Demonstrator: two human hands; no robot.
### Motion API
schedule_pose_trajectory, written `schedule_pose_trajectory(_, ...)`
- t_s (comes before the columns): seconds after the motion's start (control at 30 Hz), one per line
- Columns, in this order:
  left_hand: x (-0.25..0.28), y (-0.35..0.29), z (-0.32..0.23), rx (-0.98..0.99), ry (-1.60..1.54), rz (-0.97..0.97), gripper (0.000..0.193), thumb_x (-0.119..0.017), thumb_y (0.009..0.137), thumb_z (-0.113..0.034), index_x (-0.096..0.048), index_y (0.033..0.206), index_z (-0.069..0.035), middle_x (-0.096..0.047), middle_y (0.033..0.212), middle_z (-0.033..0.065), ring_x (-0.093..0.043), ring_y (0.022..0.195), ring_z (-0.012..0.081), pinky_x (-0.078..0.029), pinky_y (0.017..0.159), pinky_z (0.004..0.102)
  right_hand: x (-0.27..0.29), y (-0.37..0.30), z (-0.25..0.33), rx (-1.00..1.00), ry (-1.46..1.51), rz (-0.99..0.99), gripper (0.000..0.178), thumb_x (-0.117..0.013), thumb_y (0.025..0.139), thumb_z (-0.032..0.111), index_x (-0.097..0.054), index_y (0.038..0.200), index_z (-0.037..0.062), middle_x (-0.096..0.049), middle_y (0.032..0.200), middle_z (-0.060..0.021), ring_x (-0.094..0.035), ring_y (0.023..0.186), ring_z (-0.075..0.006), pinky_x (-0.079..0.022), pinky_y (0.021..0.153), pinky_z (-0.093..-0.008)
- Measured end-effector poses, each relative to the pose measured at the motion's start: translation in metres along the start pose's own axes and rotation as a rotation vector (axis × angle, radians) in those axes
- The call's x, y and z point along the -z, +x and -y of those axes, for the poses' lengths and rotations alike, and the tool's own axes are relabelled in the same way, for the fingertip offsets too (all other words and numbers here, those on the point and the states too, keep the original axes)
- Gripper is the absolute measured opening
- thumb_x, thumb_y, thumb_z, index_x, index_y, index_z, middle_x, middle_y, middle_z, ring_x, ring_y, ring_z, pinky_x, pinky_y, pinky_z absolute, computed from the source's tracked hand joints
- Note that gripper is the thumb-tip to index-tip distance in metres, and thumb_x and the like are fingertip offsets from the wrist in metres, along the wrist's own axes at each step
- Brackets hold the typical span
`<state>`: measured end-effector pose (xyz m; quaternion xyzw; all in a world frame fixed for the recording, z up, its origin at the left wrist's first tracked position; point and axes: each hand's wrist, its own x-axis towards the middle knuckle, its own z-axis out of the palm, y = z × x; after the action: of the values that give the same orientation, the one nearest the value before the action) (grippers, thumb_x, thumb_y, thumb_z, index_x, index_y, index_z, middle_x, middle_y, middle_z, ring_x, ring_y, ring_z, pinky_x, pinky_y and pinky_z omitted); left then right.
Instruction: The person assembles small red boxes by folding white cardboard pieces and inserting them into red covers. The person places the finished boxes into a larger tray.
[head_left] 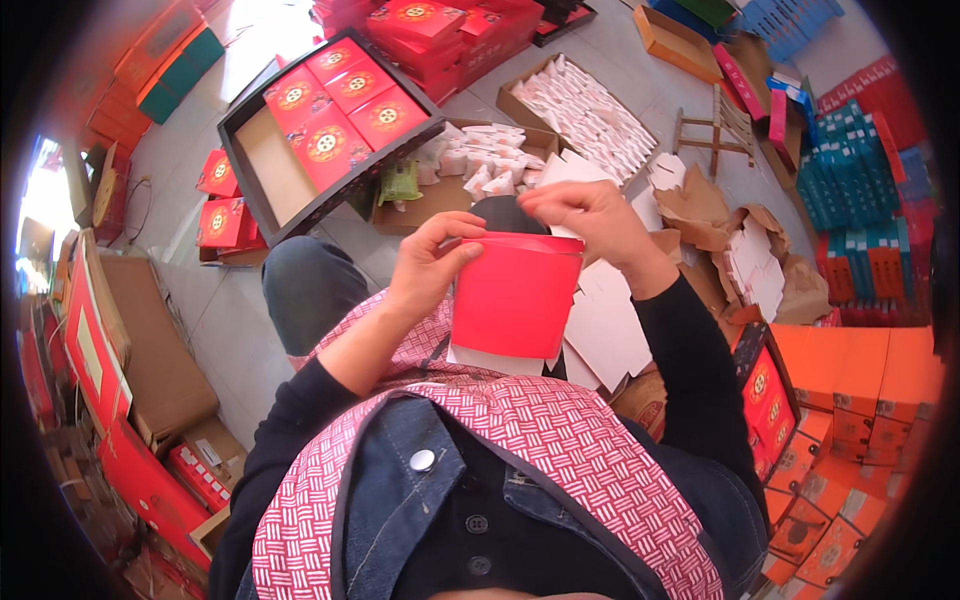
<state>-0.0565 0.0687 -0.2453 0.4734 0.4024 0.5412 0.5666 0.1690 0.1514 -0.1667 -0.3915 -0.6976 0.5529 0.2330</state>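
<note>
A bright red cardboard box (515,300) stands before my lap, its top edge toward the far side. My left hand (432,258) is closed on its upper left corner, thumb on the near face and fingers behind the rim. At the upper right edge, my right hand (592,222) is bent with its fingers drawn together, just above the rim. Whether anything is between those fingertips is hidden. White card sheets (607,325) lie beside the box on my right, and a pale edge shows under it.
Beyond lie a dark tray (232,150) of red boxes, a carton (395,215) with small white packets and a green packet (400,182), and another carton (520,98) full of packets. Orange boxes (850,365) are stacked at right, a small wooden stool (715,130) farther off.
</note>
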Motion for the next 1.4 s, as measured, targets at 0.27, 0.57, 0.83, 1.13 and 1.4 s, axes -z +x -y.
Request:
schedule_pose_trajectory(0.27,-0.002,0.0,0.003,0.033,-0.02,-0.011,0.013,-0.064,0.086,-0.001,-0.062,0.098,0.001,-0.057,0.114,0.0088,-0.055,0.106,0.0149,-0.047,0.091,0.0288,-0.008,-0.043,-0.034,-0.255,0.37,-0.173,0.025,-0.065,0.087,0.01,-0.066,0.108,-0.0027,-0.068,0.096,-0.0096,-0.064,0.084,-0.0124,-0.052,0.076,-0.0253)
schedule_pose_trajectory(0.57,0.003,-0.004,0.011,0.001,0.014,-0.052,0.01,-0.061,0.089,-0.002,-0.062,0.099,0.001,-0.057,0.113,0.008,-0.056,0.103,0.0138,-0.047,0.088,0.0265,-0.035,-0.053,-0.035,-0.038,0.252,-0.36,0.024,-0.059,0.091,0.007,-0.064,0.112,-0.0042,-0.067,0.101,-0.0073,-0.062,0.088,-0.0105,-0.05,0.078,-0.0223)
schedule_pose_trajectory(0.83,-0.001,-0.009,0.014,0.0,-0.188,-0.027,0.016,-0.064,0.087,-0.003,-0.059,0.103,-0.002,-0.054,0.118,0.0078,-0.054,0.105,0.0139,-0.045,0.09,0.0261,-0.039,-0.063,-0.036,0.066,0.32,-0.369,0.021,-0.056,0.093,0.005,-0.063,0.11,-0.0026,-0.066,0.106,-0.0096,-0.062,0.092,-0.0105,-0.05,0.082,-0.0238)
schedule_pose_trajectory(1.13,-0.016,-0.012,0.001,-0.186,0.403,0.048,0.025,-0.071,0.079,-0.003,-0.061,0.101,-0.005,-0.053,0.122,0.0093,-0.048,0.119,0.0209,-0.038,0.098,0.0315,-0.01,-0.042,-0.023,-0.226,0.156,-0.171,0.008,-0.064,0.085,0.003,-0.063,0.09,-0.0031,-0.066,0.101,-0.0133,-0.064,0.085,-0.0137,-0.054,0.072,-0.0263)
schedule_pose_trajectory(1.4,-0.02,-0.008,0.007,-0.054,0.341,-0.061,0.019,-0.073,0.075,-0.004,-0.061,0.09,-0.005,-0.055,0.115,0.0077,-0.049,0.115,0.022,-0.038,0.097,0.0323,-0.024,-0.057,-0.033,-0.117,0.222,-0.23,0.011,-0.064,0.086,0.006,-0.063,0.093,-0.0028,-0.064,0.108,-0.0158,-0.065,0.088,-0.0171,-0.056,0.074,-0.0295)
